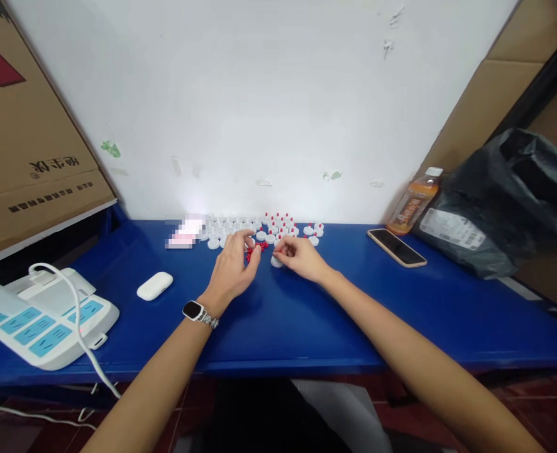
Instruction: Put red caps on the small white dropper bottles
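My right hand (pixel 300 257) pinches at the top of a white round lid (pixel 276 262) on the blue table. A hint of red shows at its fingertips, most likely a small red cap, mostly hidden by the fingers. My left hand (pixel 235 264) is held just left of it, thumb and fingers apart, beside a little heap of small red caps (pixel 261 246). Behind my hands stand several white lids with red tips (pixel 278 221). To their left are many plain white lids (pixel 229 224) in a close group.
A white earbud case (pixel 154 286) and a power strip (pixel 47 321) with a white cable lie left. To the right are a phone (pixel 396 247), an orange drink bottle (pixel 413 202) and a black plastic bag (pixel 490 201). A white wall (pixel 278 113) bounds the table's back.
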Available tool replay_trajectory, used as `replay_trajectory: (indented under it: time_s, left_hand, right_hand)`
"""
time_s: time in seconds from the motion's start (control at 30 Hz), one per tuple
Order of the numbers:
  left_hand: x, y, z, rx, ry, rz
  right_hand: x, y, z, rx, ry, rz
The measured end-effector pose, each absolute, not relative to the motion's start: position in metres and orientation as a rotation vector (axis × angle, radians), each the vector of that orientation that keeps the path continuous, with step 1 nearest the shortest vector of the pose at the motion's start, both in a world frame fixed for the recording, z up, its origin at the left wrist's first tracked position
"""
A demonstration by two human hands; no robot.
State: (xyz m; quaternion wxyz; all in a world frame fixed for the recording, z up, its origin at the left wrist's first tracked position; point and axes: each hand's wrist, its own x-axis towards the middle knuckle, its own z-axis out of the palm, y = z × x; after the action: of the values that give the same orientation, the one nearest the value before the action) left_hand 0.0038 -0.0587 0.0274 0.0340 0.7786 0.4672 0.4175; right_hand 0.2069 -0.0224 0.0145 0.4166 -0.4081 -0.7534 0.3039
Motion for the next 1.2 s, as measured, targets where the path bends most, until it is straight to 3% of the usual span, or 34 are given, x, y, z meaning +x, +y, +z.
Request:
replay_trajectory:
  time_s: [0.3, 0.6, 0.9, 1.2]
  left_hand:
    - [0.01, -0.06, 0.028, 2.44, 1.38, 1.163]
    - [0.025, -0.055, 0.031, 2.514, 1.191, 1.103]
    - [0.093, -0.006, 0.036, 2.526, 1.072, 0.989]
    - [0.102, -0.017, 0.024, 2.531, 0.876, 1.074]
  right_hand:
    - [0.215, -0.014, 0.012, -1.24, -2.0, 0.39]
    - [0.252, -0.013, 0.029, -1.223, -1.686, 0.363]
    - [0.355, 0.059, 0.021, -1.686, -1.476, 0.365]
    - [0.336, 0.11, 0.022, -1.734, -1.588, 0.447]
